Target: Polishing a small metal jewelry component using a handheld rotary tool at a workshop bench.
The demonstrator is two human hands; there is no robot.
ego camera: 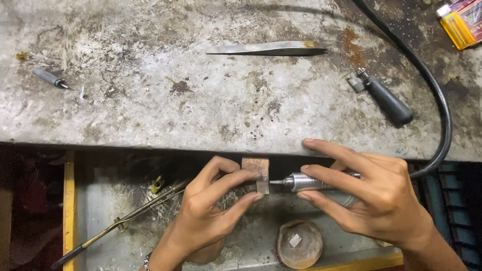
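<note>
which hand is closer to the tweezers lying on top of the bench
Right. The right hand sits below and right of the tweezers; the left hand is lower, slightly farther.

I see a worn grey metal worktop [150, 100], scratched and rust-stained. On it lie long steel tweezers [266, 48] near the far middle, a small grey bit [49, 78] at far left, a black-handled tool [384, 98] toward the right, and a yellow lighter [454, 27] in the far right corner. A black flexible shaft [427, 75] curves across the right side.
</note>
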